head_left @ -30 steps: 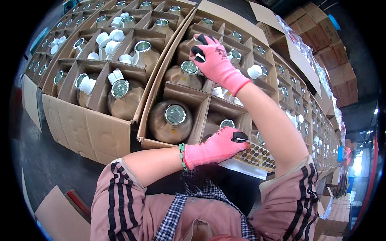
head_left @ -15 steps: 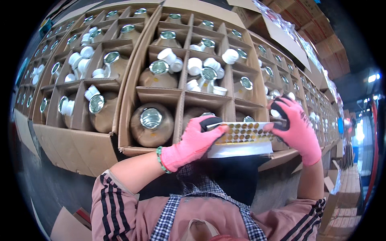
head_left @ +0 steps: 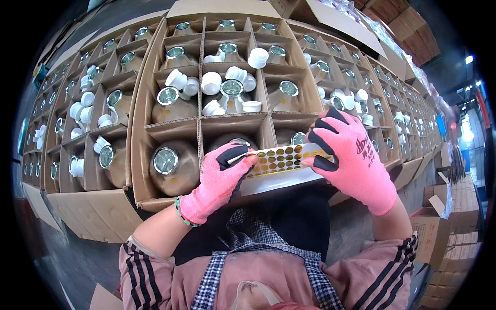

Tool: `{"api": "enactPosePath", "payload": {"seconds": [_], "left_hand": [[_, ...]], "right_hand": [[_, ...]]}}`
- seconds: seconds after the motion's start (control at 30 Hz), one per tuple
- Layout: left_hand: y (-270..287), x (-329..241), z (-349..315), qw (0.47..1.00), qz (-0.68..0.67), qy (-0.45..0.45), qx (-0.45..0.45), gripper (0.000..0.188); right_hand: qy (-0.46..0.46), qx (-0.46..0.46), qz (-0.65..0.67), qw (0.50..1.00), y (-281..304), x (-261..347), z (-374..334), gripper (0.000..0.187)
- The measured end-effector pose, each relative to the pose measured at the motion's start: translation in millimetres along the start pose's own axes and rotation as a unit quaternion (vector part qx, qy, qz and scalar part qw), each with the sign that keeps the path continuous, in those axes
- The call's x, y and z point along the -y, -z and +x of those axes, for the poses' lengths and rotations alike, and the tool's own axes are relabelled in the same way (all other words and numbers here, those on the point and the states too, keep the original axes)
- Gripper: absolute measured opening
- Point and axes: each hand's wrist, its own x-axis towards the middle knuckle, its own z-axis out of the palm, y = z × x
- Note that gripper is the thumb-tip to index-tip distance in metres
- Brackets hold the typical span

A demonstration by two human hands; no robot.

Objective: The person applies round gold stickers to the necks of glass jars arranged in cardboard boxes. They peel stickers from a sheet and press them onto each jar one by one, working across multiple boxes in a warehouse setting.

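A white sheet of round gold stickers (head_left: pixel 280 164) is stretched in front of me, its stickers set in rows. At its left end, my left hand (head_left: pixel 218 178), in a pink glove with black fingertips, pinches the sheet between thumb and fingers. My right hand (head_left: pixel 356 157), gloved alike, is closed over the right end, thumb on the front and fingers curled behind. Just beyond the sheet stands an open carton (head_left: pixel 135 181) with cardboard dividers. It holds brownish, bulb-shaped glass jars (head_left: pixel 174 170) with shiny round mouths; the hands and sheet partly hide the nearest ones.
White plastic caps (head_left: pixel 211 83) lie in small groups among the jars. More divided cartons of jars stand to the left (head_left: pixel 90 214) and right (head_left: pixel 356 72). Stacked brown boxes (head_left: pixel 400 26) rise at the far right, and another open box (head_left: pixel 431 232) sits lower right.
My view has shifted, so the cartons appear farther left. The sheet now tilts up toward the right. My right hand's fingers have closed in at the sheet's right end.
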Motion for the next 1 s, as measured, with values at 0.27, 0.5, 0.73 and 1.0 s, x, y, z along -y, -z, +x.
{"api": "enactPosePath", "payload": {"seconds": [0.27,0.5,0.73,1.0], "left_hand": [[-3,-1,-2,0.999,0.008,-0.028,0.025,0.012],[-1,0,-2,0.999,0.004,-0.028,0.026,0.014],[0,7,0,1.000,-0.006,-0.022,0.004,0.015],[-2,5,0,1.000,-0.027,-0.006,0.013,0.015]], "right_hand": [[-0.014,0.040,0.030,0.999,-9,-1,4,0.013],[-0.011,0.014,0.042,0.999,-4,5,4,0.013],[0.068,-0.035,0.035,0.996,-5,4,5,0.015],[0.065,-0.027,0.051,0.996,-9,-4,3,0.019]]}}
